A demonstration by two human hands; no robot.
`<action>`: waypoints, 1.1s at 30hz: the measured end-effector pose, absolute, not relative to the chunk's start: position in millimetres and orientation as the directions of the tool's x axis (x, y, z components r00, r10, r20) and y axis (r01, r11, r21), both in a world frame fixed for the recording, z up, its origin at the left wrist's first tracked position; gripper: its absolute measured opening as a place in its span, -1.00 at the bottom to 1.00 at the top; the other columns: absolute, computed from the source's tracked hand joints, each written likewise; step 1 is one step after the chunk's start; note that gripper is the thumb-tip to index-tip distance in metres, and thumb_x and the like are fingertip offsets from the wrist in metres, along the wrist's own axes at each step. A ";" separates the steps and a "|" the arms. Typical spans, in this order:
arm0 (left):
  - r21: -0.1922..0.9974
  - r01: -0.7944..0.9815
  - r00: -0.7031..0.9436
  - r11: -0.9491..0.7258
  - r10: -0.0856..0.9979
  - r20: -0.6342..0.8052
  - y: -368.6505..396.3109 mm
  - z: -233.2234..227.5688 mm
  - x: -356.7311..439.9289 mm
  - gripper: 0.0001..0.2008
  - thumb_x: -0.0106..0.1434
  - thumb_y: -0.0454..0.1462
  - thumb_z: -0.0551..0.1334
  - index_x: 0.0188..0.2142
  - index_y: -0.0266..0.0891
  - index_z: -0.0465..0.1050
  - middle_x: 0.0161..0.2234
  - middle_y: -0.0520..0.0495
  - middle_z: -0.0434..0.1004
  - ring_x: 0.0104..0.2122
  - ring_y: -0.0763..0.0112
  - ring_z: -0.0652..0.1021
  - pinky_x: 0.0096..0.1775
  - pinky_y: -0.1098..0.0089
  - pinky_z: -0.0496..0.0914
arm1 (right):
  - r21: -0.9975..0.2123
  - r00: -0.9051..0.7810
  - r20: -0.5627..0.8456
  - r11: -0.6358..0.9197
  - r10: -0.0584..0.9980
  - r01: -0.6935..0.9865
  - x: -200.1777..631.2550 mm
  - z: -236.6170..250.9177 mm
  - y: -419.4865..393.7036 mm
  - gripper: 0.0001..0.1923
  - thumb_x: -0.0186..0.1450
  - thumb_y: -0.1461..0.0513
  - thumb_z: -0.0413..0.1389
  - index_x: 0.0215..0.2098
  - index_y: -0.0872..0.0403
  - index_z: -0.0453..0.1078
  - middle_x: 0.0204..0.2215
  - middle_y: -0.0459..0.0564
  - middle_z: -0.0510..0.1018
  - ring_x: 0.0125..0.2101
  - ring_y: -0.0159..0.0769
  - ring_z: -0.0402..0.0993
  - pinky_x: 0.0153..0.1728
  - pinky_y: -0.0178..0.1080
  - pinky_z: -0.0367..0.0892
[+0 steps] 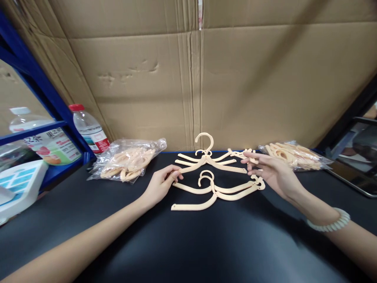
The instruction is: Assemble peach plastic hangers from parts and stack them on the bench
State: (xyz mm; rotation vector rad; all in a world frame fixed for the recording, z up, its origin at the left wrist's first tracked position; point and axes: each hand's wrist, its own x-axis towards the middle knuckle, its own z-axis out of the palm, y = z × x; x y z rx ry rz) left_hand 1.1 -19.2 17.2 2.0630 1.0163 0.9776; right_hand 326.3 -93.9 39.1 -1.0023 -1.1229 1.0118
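The left hand (160, 184) pinched one end of a hanger (206, 161). The right hand (272, 173) was open by the other end, so it might tip.

- hangers (216, 192) are looking pale peachy cream, all one plain colour
- table (188, 243) is showing up flat black
- bottle (90, 131) is wearing a red cap and a red-and-white label
- shelf frame (35, 74) is glowing bright blue
- cardboard wall (235, 78) is sitting plain brown
- bracelet (330, 224) is looking off-white
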 end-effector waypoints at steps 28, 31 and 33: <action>0.741 0.397 0.409 -0.542 0.827 0.386 -19.3 14.8 -1.9 -0.77 0.31 -0.16 0.07 -0.23 -0.24 0.42 -0.40 -0.03 0.52 -0.43 0.41 0.46 -0.34 0.41 0.36 | -0.974 0.057 -0.051 -0.036 0.997 -0.225 341.6 33.6 -88.6 -0.72 -0.07 0.15 0.43 -0.50 0.11 0.49 -0.52 -0.13 0.45 -0.45 -0.48 0.40 -0.32 -0.42 0.43; 0.723 0.405 0.403 -0.559 0.820 0.407 -20.9 16.1 -1.5 -0.77 0.31 -0.17 0.07 -0.23 -0.23 0.42 -0.40 -0.02 0.53 -0.43 0.41 0.47 -0.33 0.41 0.37 | -0.973 0.033 -0.072 -0.062 0.997 -0.222 340.2 34.8 -90.7 -0.72 -0.05 0.14 0.41 -0.53 0.11 0.46 -0.51 -0.11 0.47 -0.41 -0.43 0.44 -0.26 -0.36 0.47; 0.712 0.411 0.401 -0.570 0.814 0.420 -22.0 17.3 -0.9 -0.78 0.31 -0.17 0.07 -0.24 -0.23 0.43 -0.41 -0.02 0.53 -0.44 0.41 0.47 -0.33 0.41 0.37 | -0.971 0.012 -0.092 -0.087 0.996 -0.225 338.4 35.3 -92.8 -0.73 -0.03 0.14 0.40 -0.52 0.11 0.45 -0.49 -0.09 0.51 -0.39 -0.40 0.48 -0.24 -0.31 0.50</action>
